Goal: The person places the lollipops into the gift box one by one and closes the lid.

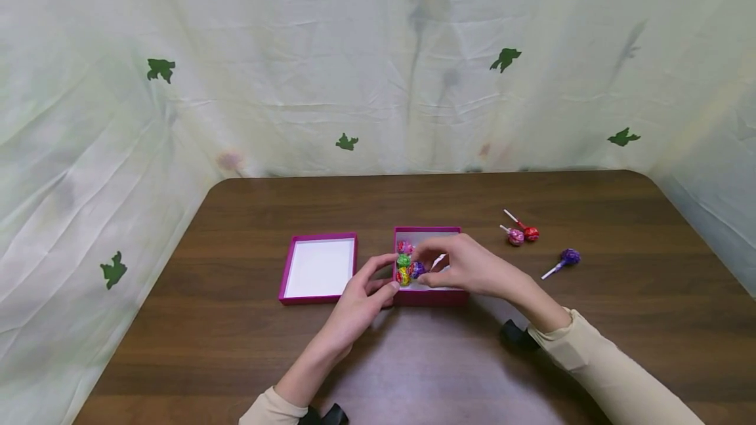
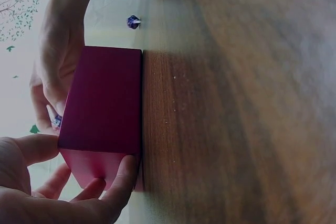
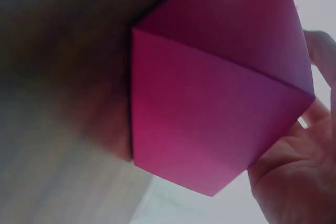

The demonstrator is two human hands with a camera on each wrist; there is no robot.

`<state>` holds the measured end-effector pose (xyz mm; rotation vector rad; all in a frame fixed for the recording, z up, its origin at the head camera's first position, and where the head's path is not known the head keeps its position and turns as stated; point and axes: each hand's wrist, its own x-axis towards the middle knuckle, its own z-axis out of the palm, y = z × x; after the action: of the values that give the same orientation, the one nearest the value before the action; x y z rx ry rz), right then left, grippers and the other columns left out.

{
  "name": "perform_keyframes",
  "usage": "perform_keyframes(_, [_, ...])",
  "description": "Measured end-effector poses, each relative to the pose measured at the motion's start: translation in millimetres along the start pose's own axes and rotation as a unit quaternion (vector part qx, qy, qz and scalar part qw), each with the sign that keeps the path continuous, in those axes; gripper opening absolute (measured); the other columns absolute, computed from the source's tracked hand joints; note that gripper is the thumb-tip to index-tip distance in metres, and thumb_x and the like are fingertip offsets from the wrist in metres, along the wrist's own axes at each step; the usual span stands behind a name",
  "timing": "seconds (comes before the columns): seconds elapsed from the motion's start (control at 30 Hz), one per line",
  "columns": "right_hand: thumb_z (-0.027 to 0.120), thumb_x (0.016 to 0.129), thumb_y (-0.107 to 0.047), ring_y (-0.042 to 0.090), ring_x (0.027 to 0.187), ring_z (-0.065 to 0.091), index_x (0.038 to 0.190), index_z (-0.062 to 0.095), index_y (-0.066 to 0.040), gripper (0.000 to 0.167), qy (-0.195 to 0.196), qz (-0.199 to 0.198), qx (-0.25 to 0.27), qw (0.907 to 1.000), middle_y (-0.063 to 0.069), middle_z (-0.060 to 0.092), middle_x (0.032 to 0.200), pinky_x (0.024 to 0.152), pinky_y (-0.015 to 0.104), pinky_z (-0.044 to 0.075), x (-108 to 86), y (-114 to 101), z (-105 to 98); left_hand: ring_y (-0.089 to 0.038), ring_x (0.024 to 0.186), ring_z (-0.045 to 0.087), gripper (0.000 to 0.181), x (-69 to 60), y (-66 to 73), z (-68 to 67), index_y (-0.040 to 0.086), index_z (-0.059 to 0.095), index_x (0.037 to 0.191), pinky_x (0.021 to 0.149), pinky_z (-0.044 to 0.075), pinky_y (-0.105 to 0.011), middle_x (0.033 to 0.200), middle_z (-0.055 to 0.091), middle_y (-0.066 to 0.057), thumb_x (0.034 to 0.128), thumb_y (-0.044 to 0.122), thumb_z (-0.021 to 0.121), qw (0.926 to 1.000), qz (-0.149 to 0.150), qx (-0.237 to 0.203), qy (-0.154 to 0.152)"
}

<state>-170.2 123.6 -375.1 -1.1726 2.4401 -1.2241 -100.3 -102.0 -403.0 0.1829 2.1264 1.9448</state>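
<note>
A magenta box [image 1: 430, 298] with a pale inside stands in mid-table in the head view. Along its left part sit lollipops in pink [image 1: 404, 246], green [image 1: 403, 260] and yellow-red [image 1: 403, 276] wrappers. My left hand [image 1: 357, 303] rests against the box's left side, thumb by the front corner, fingers along the outer wall in the left wrist view. My right hand [image 1: 466, 264] reaches over the rim and pinches a purple lollipop [image 1: 417, 269] between thumb and fingers, beside the others. The fingers hide most of its stick.
Left of the box lies its lid [image 1: 317, 269], white inside up. To the right are a red lollipop [image 1: 531, 234], a pink lollipop [image 1: 516, 237] and another purple lollipop [image 1: 569, 256]. A pale printed curtain [image 1: 378, 71] hangs behind the wooden table [image 1: 195, 346].
</note>
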Motion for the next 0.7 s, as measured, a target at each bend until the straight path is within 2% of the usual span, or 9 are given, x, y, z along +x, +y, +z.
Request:
perform_keyframes(0.17, [0.076, 0.084, -0.011, 0.007, 0.081, 0.063, 0.104, 0.069, -0.017, 0.022, -0.059, 0.011, -0.019, 0.9980, -0.011, 0.066, 0.091, 0.071, 0.028, 0.055, 7.8, -2, -5, -0.033, 0.123, 0.054, 0.044, 0.6, 0.3, 0.4, 0.016, 0.049, 0.142, 0.092, 0.053, -0.042, 0.146, 0.043, -0.009, 0.0991, 0.012, 0.057, 1.0000, 0.005, 0.003, 0.001])
perform_keyframes(0.33, [0.073, 0.083, -0.010, 0.007, 0.079, 0.061, 0.102, 0.068, -0.018, 0.021, -0.099, 0.021, -0.043, 0.9939, -0.011, 0.064, 0.085, 0.072, 0.027, 0.053, 15.4, -2, -4, -0.033, 0.123, 0.054, 0.043, 0.9, -1.2, 1.0, 0.018, 0.050, 0.141, 0.091, 0.053, -0.042, 0.147, 0.043, -0.008, 0.0987, 0.012, 0.058, 1.0000, 0.007, 0.004, 0.005])
perform_keyframes(0.57, [0.075, 0.082, -0.008, 0.005, 0.078, 0.062, 0.097, 0.068, -0.019, 0.021, -0.120, 0.037, -0.052, 0.9908, -0.011, 0.064, 0.081, 0.072, 0.026, 0.053, 19.6, -2, 1, -0.031, 0.122, 0.055, 0.044, 0.2, -1.0, 0.6, 0.018, 0.050, 0.141, 0.091, 0.053, -0.042, 0.146, 0.044, -0.009, 0.0985, 0.014, 0.058, 0.9999, 0.005, 0.007, 0.005])
perform_keyframes(0.7, [0.077, 0.082, -0.010, 0.001, 0.078, 0.062, 0.098, 0.070, -0.021, 0.020, -0.119, 0.039, -0.078, 0.9890, -0.014, 0.065, 0.081, 0.072, 0.025, 0.052, 21.1, -3, 6, -0.031, 0.122, 0.055, 0.044, 0.3, -0.8, 0.5, 0.017, 0.050, 0.141, 0.090, 0.053, -0.042, 0.145, 0.046, -0.010, 0.0984, 0.014, 0.059, 1.0000, 0.005, 0.005, 0.005])
